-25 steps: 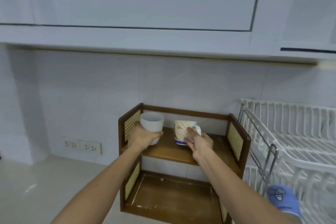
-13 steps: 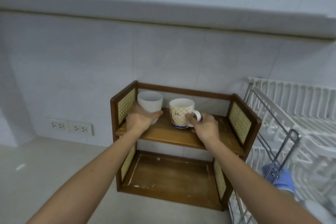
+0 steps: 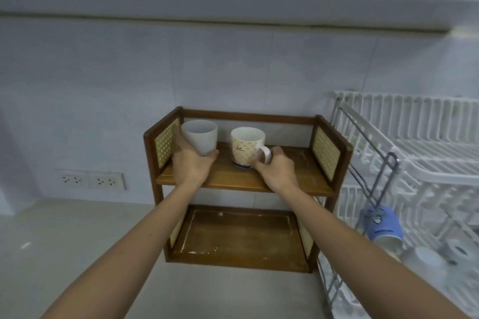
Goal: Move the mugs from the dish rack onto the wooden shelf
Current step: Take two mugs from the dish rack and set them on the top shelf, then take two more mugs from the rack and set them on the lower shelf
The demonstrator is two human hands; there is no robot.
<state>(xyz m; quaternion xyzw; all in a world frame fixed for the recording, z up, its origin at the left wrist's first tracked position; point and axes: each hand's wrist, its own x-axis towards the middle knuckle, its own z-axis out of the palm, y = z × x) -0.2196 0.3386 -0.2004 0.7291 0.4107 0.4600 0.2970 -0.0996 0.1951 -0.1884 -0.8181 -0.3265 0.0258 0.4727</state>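
Observation:
A plain white mug (image 3: 201, 136) stands upright at the left end of the wooden shelf's (image 3: 233, 180) upper board. My left hand (image 3: 190, 164) wraps around its lower part. Beside it, a cream patterned mug (image 3: 246, 146) with a blue base stands upright near the board's middle. My right hand (image 3: 276, 167) grips its white handle. At the right, the white dish rack (image 3: 425, 153) holds a blue mug (image 3: 383, 225) lying on its lower tier, with a white mug (image 3: 425, 261) below it.
The shelf's lower board (image 3: 238, 235) carries nothing. A double wall socket (image 3: 90, 180) sits on the tiled wall to the left. The pale counter (image 3: 64, 241) spreads in front and left. White cabinets hang overhead. The rack's grey metal frame (image 3: 373, 179) stands next to the shelf's right side.
The patterned mug went from tilted to upright on the upper board. The view dropped, then settled closer. Both hands stay on their mugs.

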